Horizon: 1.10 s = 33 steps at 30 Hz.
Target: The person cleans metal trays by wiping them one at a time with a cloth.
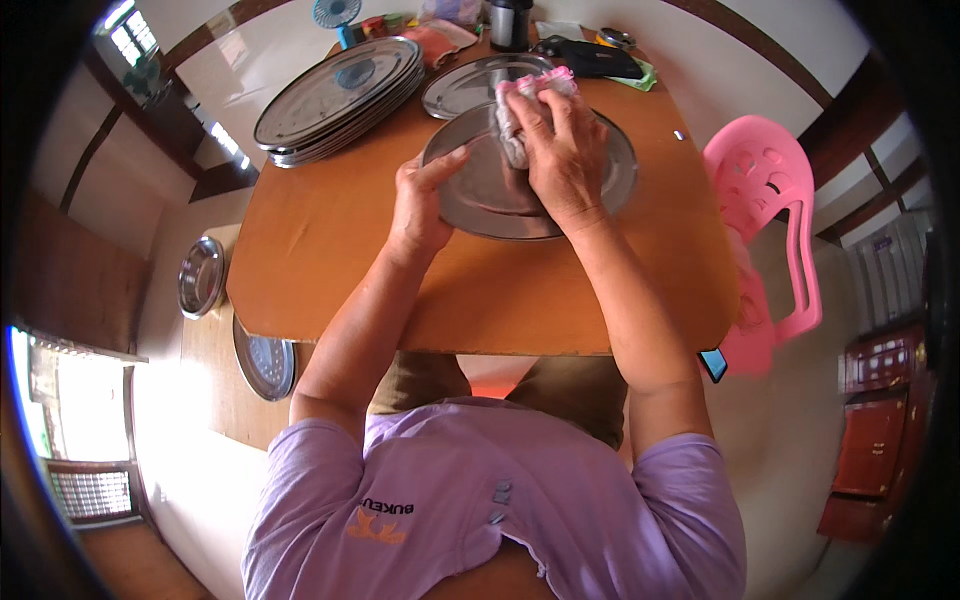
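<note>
A round steel tray is tilted up over the near half of the wooden table. My left hand grips its left rim, thumb on the upper face and fingers out of sight beneath. Pressed against the tray's far part is a grey-white cloth with a pink edge, held under the fingers of my right hand. Behind it another steel tray lies flat, partly covered by the held one. A stack of several steel trays stands at the table's far left.
Along the far edge are a blue fan, a dark flask and a black pouch. A pink plastic chair stands at the right, a phone near its seat. Down left are a steel basin and a round tray.
</note>
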Tool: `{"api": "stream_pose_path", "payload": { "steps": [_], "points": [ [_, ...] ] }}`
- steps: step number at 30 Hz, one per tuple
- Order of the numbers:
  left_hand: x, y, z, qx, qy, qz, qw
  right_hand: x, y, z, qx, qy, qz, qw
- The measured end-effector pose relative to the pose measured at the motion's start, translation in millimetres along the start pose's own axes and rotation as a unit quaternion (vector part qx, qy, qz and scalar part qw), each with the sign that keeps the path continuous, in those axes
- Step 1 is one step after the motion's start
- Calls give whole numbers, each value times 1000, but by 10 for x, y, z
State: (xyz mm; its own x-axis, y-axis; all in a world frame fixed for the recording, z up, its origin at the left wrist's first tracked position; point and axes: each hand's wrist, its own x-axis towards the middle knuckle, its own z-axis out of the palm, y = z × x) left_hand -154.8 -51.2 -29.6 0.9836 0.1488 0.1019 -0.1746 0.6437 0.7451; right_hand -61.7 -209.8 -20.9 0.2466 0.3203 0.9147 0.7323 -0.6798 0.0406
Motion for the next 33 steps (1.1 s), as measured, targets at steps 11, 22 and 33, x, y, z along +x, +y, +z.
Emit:
{"api": "stream_pose_path", "payload": {
  "steps": [11,22,33],
  "points": [
    [14,125,-65,44,38,84,995,-240,908,57,-21,-195,353,915],
    [103,95,-163,60,80,99,990,-170,889,-100,116,-259,403,870],
    [88,30,-140,29,102,104,989,-175,438,54,559,-112,588,573]
  ]
}}
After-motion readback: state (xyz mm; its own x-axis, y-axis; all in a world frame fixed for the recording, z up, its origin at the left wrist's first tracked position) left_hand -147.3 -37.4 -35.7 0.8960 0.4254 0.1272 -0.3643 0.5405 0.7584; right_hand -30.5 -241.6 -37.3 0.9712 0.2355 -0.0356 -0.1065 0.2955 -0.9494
